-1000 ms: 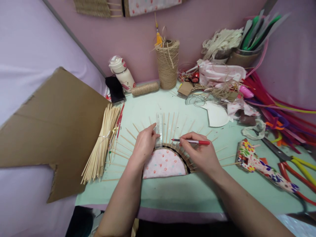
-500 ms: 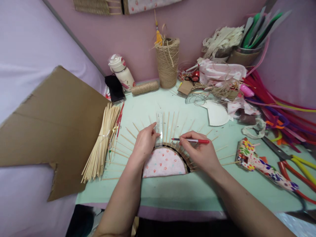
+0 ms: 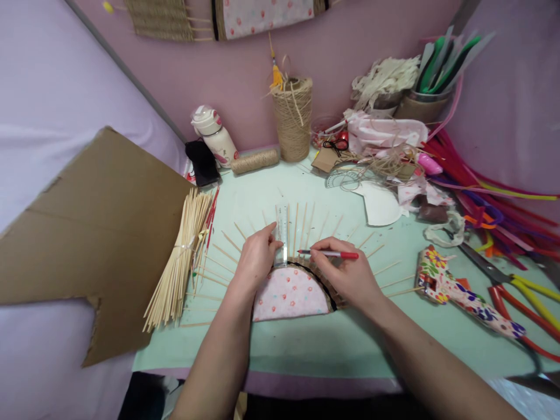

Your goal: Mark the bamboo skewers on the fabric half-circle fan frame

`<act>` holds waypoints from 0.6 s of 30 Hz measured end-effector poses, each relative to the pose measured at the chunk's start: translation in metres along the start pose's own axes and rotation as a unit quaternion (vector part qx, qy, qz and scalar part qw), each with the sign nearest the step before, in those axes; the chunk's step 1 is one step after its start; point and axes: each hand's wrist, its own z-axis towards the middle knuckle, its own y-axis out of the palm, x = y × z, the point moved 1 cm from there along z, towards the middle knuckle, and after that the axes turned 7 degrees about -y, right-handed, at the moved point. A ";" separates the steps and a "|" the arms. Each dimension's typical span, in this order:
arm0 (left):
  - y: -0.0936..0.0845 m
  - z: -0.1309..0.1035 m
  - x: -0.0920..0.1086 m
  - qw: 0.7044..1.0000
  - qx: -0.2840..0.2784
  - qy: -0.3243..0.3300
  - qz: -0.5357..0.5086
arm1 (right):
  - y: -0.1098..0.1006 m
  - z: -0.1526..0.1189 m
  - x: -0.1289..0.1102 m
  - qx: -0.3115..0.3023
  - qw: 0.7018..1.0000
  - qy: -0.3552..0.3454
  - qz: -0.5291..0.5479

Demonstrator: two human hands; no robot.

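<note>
A half-round piece covered in pink patterned fabric (image 3: 291,293) lies flat before me, edged with a black and brown band. Thin wooden sticks (image 3: 296,224) fan out from its curved edge. My left hand (image 3: 258,252) pinches a clear ruler (image 3: 282,233), which lies along the sticks near the top of the curve. In my right hand (image 3: 345,268) is a red pen (image 3: 335,254), held with its tip pointing left, close to the ruler. Whether the tip touches a stick I cannot tell.
On the left lie a bundle of sticks (image 3: 179,262) and a big cardboard sheet (image 3: 96,233). A twine spool (image 3: 293,122) and a white bottle (image 3: 214,134) stand behind. To the right are a flower-patterned glue gun (image 3: 464,294), scissors (image 3: 494,274) and scraps.
The red pen in my right hand has shifted slightly left, nearer the ruler. My left hand stays on the ruler. The whole view has tilted a little upward.
</note>
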 end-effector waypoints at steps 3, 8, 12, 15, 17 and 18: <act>-0.001 -0.001 0.001 1.000 -0.002 -0.004 0.003 | 0.000 0.000 0.000 0.002 1.000 0.000 -0.001; 0.000 0.000 0.000 1.000 0.000 0.000 0.002 | -0.006 0.005 -0.009 0.014 1.000 -0.003 0.005; 0.001 0.001 -0.002 1.000 0.002 0.010 -0.002 | -0.009 0.022 -0.019 0.028 0.999 -0.013 0.034; 0.001 0.002 -0.002 1.000 0.002 0.019 -0.002 | -0.004 0.040 -0.016 0.038 0.998 0.004 0.053; 0.001 0.002 -0.001 1.000 0.000 0.016 0.000 | 0.003 0.051 -0.008 0.044 0.997 0.021 0.063; 0.001 0.002 -0.001 1.000 -0.001 0.014 0.001 | 0.007 0.055 -0.003 0.046 0.996 0.029 0.067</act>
